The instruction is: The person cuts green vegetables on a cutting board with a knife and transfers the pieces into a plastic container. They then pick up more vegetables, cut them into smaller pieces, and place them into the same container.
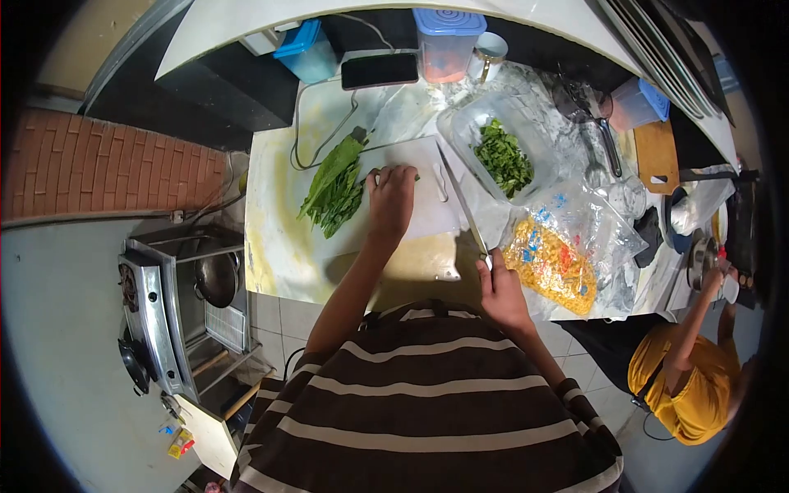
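My left hand [392, 199] is closed over a bunch of leafy greens [335, 187], its fingers curled down onto the white cutting board [423, 205]. The long leaves spread out to the left of that hand, and a bit of green shows at its right side. In my right hand [503, 289] is the handle of a knife [466, 201], near the counter's front edge. Its long blade points away from me along the board's right side, apart from the greens. A clear plastic container [460, 131] behind the blade holds chopped greens [503, 160].
Right of the knife lies a plastic bag of yellow pieces [551, 267]. A phone [380, 71], lidded tubs [449, 45] and a mug [488, 56] line the back. A co-worker in a yellow shirt [686, 378] handles a pot at far right. A stove [148, 320] stands left.
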`<state>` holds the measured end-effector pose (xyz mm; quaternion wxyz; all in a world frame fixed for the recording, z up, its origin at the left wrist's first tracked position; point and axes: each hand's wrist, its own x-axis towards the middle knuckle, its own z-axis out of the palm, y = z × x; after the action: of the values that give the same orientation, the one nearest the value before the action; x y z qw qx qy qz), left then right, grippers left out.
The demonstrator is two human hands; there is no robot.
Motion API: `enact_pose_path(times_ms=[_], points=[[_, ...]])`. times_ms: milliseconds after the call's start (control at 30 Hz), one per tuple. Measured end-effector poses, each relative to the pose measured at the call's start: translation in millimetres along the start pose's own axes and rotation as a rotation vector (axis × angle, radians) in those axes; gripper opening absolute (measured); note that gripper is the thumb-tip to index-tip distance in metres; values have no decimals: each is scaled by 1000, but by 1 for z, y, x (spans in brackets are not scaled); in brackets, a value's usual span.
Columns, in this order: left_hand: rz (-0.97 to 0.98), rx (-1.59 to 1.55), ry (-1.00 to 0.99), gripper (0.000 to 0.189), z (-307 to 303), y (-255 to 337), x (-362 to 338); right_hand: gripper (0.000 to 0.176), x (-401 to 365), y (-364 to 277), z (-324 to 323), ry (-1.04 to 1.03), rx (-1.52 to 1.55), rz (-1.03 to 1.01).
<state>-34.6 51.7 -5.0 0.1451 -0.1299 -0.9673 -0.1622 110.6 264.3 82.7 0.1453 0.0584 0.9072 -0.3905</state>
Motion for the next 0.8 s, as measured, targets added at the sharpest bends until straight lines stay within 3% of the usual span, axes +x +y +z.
enact_pose_path(times_ms=[67, 133, 167, 200, 300, 367, 533, 600, 633, 700, 733, 800], points=[[5, -11, 15, 22, -6, 2, 7, 40, -3, 17, 8, 43, 43, 20], [-69, -176, 67, 14, -35, 15, 27, 42, -5, 11, -4, -6, 84, 51], [-80, -420, 123, 10, -48, 20, 39, 42, -9, 14, -3, -23, 94, 74], [-78, -423, 114, 10, -64, 32, 52, 42, -14, 17, -3, -45, 106, 99], [21, -574, 151, 15, -81, 60, 87, 43, -16, 25, 0, -89, 129, 127], [295, -801, 30, 23, -72, 71, 106, 43, -16, 31, 6, -100, 134, 135], [312, -800, 84, 34, -86, 64, 95, 41, -17, 34, 6, -111, 130, 118], [79, -580, 188, 35, -86, 35, 73, 40, -16, 33, 5, -109, 148, 143], [74, -572, 183, 35, -84, 20, 60, 39, -15, 32, 5, -109, 158, 166], [-189, -510, -7, 34, -75, -6, 27, 38, -12, 24, 4, -126, 191, 165], [-201, -501, -8, 34, -67, -14, 11, 37, -10, 20, 3, -134, 219, 164], [-43, -253, -34, 37, -58, -21, -14, 35, -4, 14, 6, -155, 244, 161]])
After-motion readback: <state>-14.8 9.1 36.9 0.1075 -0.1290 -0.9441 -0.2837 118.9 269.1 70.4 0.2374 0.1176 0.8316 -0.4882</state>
